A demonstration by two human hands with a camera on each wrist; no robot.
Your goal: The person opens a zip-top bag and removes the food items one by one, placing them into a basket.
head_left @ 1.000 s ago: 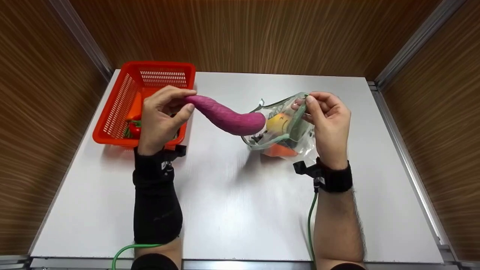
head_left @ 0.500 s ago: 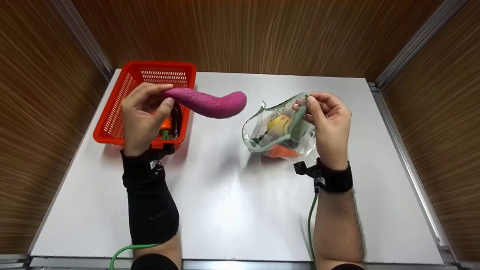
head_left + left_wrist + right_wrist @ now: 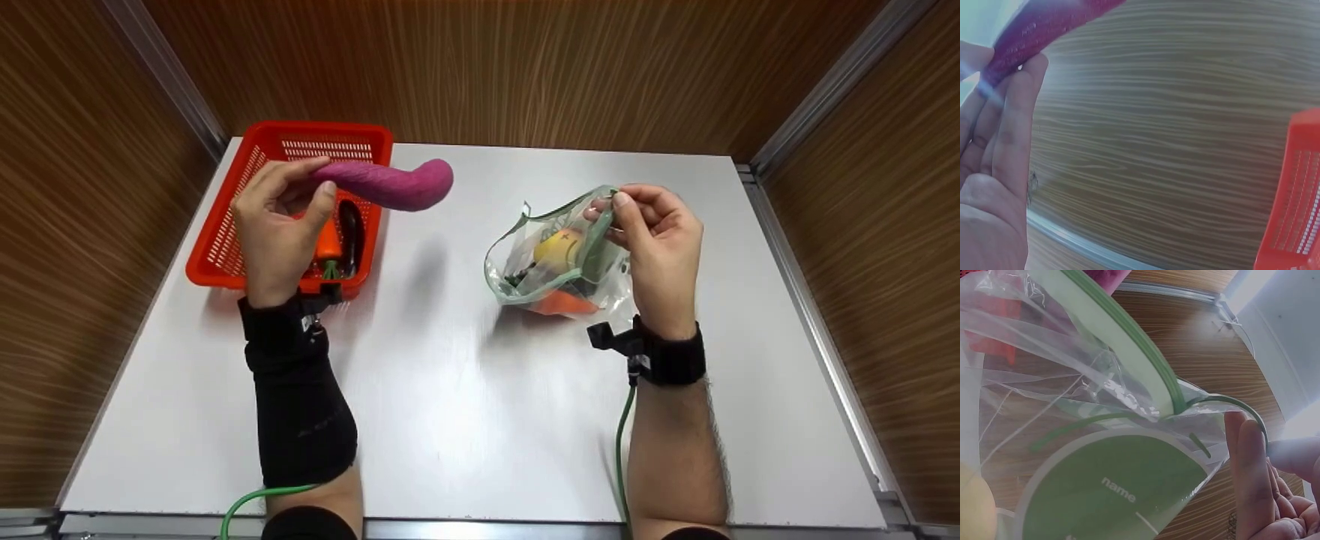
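A curved purple sweet potato hangs in the air, its thin end pinched between the thumb and fingers of my left hand. That hand is above the red plastic basket, and the sweet potato's thick end reaches past the basket's right rim. My right hand pinches the green-edged rim of a clear zip bag. The bag's mouth gapes to the left. Inside it lie a yellow thing with a face drawn on it and something orange; other contents are hard to make out.
Inside the basket are a carrot with a green top and a dark eggplant; my left hand hides other parts. The white tabletop is enclosed by wood-grain panels. A green cable runs along the right forearm.
My left hand has moved left and away from me with the sweet potato, from the bag's mouth to above the basket. My right hand and the bag have barely moved.
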